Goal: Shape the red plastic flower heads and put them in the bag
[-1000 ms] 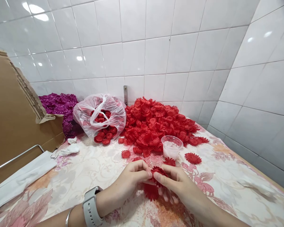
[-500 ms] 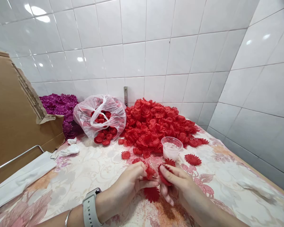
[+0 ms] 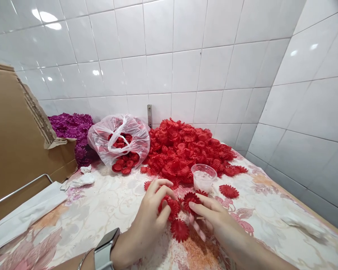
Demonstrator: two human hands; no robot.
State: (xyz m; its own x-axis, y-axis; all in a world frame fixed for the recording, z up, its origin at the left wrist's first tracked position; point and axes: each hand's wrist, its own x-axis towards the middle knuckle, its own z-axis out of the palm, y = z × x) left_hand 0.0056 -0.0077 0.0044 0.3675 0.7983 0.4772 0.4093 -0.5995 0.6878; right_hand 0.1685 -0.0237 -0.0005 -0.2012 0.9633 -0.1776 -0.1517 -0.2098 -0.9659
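My right hand [image 3: 211, 215] pinches a red fabric flower [image 3: 190, 202] between thumb and fingers, its petals facing up. Close beside it, my left hand [image 3: 153, 210] is open, fingers curved and apart above red flower pieces [image 3: 173, 208]; its fingers partly cover them. Just below the hands, a single red flower [image 3: 180, 230] lies flat on the cloth. A clear plastic cup [image 3: 204, 178] with whitish contents stands behind my right hand. Another loose red flower [image 3: 229, 191] lies to the cup's right.
A big heap of red flowers [image 3: 186, 150] rests against the tiled wall. Left of it are a knotted plastic bag [image 3: 101, 137] of red flowers, a purple flower pile [image 3: 73, 125] and a cardboard box [image 3: 14, 142]. Crumpled white tissue [image 3: 83, 180] lies on the floral tablecloth [image 3: 107, 202].
My left hand has turned and opened, moving off the red piece it was pinching. The flower in my right hand now shows its face more fully.
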